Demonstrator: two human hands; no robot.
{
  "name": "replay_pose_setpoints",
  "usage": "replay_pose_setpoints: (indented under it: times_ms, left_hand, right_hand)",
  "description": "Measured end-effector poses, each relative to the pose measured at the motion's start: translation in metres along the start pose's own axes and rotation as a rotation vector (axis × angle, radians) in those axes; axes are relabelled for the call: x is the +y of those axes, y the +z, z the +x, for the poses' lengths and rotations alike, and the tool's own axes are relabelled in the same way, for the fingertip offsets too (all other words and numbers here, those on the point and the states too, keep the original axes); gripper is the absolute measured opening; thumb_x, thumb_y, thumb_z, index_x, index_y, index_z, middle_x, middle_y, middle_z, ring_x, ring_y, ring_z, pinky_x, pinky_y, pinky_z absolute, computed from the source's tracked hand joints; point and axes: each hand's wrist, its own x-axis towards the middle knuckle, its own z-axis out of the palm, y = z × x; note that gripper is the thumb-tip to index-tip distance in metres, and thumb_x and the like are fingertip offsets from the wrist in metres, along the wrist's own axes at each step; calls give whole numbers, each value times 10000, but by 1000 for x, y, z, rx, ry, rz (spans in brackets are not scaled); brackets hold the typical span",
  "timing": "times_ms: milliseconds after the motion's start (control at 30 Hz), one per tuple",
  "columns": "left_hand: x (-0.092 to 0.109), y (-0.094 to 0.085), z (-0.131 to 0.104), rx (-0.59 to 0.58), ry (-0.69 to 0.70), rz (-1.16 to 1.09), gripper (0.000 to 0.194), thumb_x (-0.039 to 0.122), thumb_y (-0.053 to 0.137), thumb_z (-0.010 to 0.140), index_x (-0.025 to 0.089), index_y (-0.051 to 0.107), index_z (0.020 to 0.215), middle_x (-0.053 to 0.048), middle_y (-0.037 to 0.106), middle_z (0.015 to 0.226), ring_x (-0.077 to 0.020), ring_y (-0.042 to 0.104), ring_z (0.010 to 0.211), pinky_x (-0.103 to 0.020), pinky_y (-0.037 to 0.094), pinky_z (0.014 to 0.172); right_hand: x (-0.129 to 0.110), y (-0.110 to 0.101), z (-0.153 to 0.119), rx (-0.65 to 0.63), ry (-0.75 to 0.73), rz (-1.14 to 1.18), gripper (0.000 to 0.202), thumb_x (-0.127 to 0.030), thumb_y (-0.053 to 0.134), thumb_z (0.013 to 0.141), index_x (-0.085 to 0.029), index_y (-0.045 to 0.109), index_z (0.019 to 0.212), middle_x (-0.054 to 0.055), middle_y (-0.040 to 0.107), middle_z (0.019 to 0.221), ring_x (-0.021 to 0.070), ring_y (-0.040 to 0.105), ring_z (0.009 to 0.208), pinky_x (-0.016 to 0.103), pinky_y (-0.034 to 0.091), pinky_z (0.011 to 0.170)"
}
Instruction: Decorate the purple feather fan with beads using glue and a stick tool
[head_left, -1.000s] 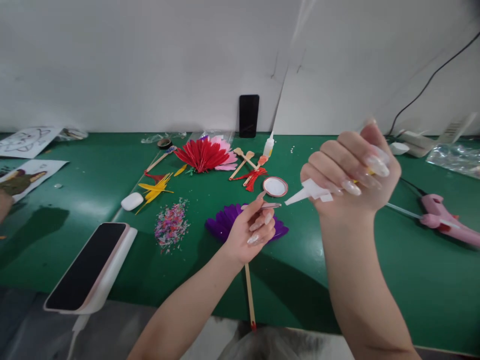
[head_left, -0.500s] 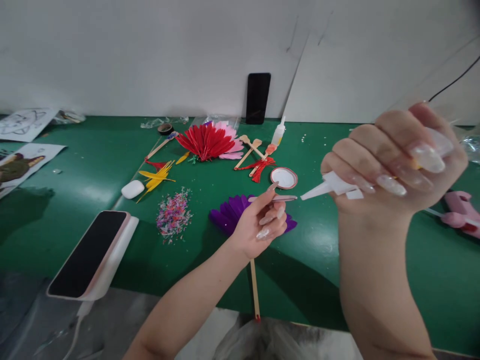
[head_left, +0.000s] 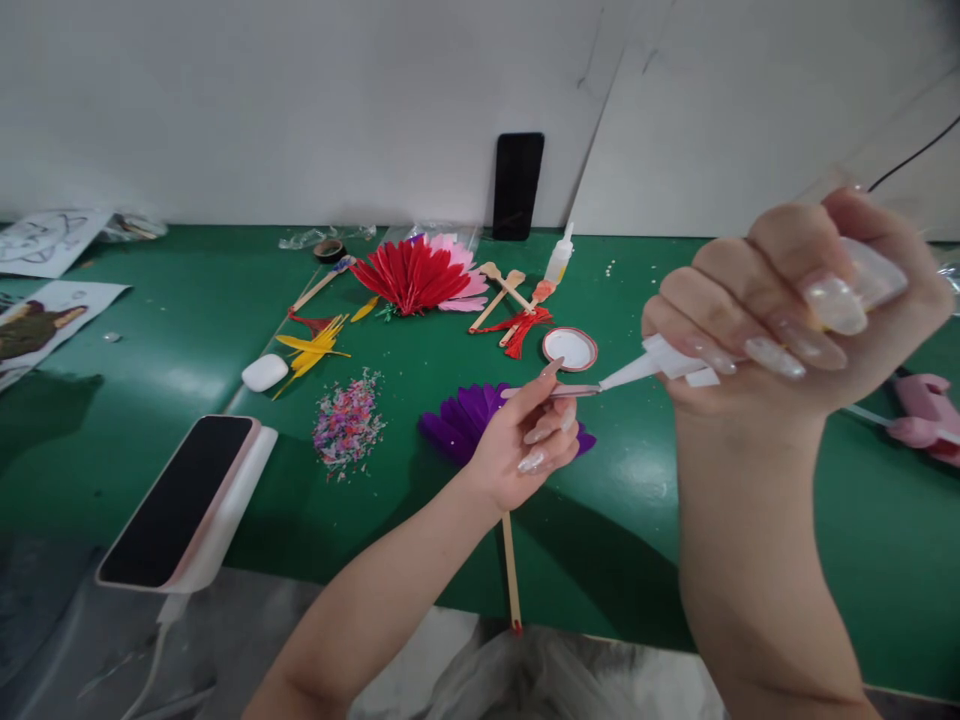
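Observation:
My left hand [head_left: 525, 445] pinches a pair of pink tweezers [head_left: 581, 391], their tips pointing right. Any small piece between the tips is too small to make out. My right hand [head_left: 795, 310] is wrapped around a clear glue bottle [head_left: 628, 374] with a white nozzle, tilted so the nozzle points left. The nozzle tip meets the tweezer tips, or nearly so. Beneath my left hand lies a purple feather fan [head_left: 457, 425], partly covered by the hand, with a wooden stick handle [head_left: 511, 570] toward me. A small white dish with a red rim [head_left: 570, 348] sits just beyond the tweezers.
Left of the fan is a heap of colourful bits [head_left: 349, 425]. Farther back are a red feather fan [head_left: 409, 278], yellow feathers [head_left: 311, 345], wooden sticks [head_left: 495, 300] and another glue bottle [head_left: 559, 260]. A phone [head_left: 176, 500] lies left; a pink glue gun [head_left: 926, 415] lies right.
The glue nozzle has come slightly closer to the tweezer tips, closing the small gap between them. My right hand has tilted a little; my left hand has barely moved.

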Motion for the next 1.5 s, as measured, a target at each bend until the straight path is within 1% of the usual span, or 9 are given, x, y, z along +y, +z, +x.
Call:
replay_pose_setpoints:
  times_ms: [167,300,433,533,700,833,1067,1233,1500]
  left_hand:
    - [1,-1,1,-1,21,1,432,243,294,946,108,505,594,74,277,404,-17,245,264,-149,210,293]
    - [2,-4,2,-28,43,-8,451,226,257,951,104,516,602,69,276,398,-24,248,267,-156,213,293]
    - [3,-6,2,-19,62,11,444,236,294,948,96,515,588,70,271,413,-14,256,280,-149,223,311]
    - [3,-6,2,-26,78,4,436,236,305,946,94,515,591,72,263,417,-12,241,287,-149,221,318]
    - [4,-4,1,-40,72,14,479,264,275,955,98,499,566,70,249,412,-18,203,286,-159,194,303]
    - [4,-4,1,-33,66,22,513,268,247,961,91,499,550,70,231,409,-18,179,282,-158,175,293]
    - [4,-5,1,-29,70,24,511,270,245,961,95,499,553,70,216,412,-22,177,288,-159,172,292]
    - [4,-5,1,-16,70,33,507,272,244,962,100,493,556,71,211,411,-24,161,291,-162,174,296]
    - [2,-5,1,-24,58,21,490,283,269,959,100,477,554,72,240,419,-18,176,298,-163,199,320]
  right_hand:
    - [3,-2,8,-59,-73,23,506,-261,574,655,-185,164,369,-84,161,201,37,214,193,180,175,240]
    - [3,-2,7,104,-154,5,473,-324,687,566,-175,272,396,-88,232,296,27,300,283,179,230,288]
    - [0,4,0,193,-173,-113,412,-504,543,754,-177,525,504,-27,370,491,86,448,447,259,397,443]
    - [-2,7,-2,171,-178,-128,485,-503,383,864,-156,579,586,21,440,631,136,510,598,321,462,576]
    - [-3,4,0,181,-201,-60,155,-200,498,772,-209,562,631,-6,449,648,121,492,579,297,451,555]
    - [-3,0,1,201,-185,-89,140,-257,513,756,-225,530,620,-3,480,663,134,512,580,290,444,513]
    - [1,4,2,271,-163,-162,261,-390,579,804,-211,515,625,-16,543,637,132,564,585,312,498,608]
    - [5,5,3,282,-203,-273,326,-469,647,743,-228,475,606,-53,438,520,129,532,512,313,489,587]
    - [3,4,2,237,-147,-251,327,-539,545,783,-230,537,675,-27,462,550,133,508,493,323,490,547]
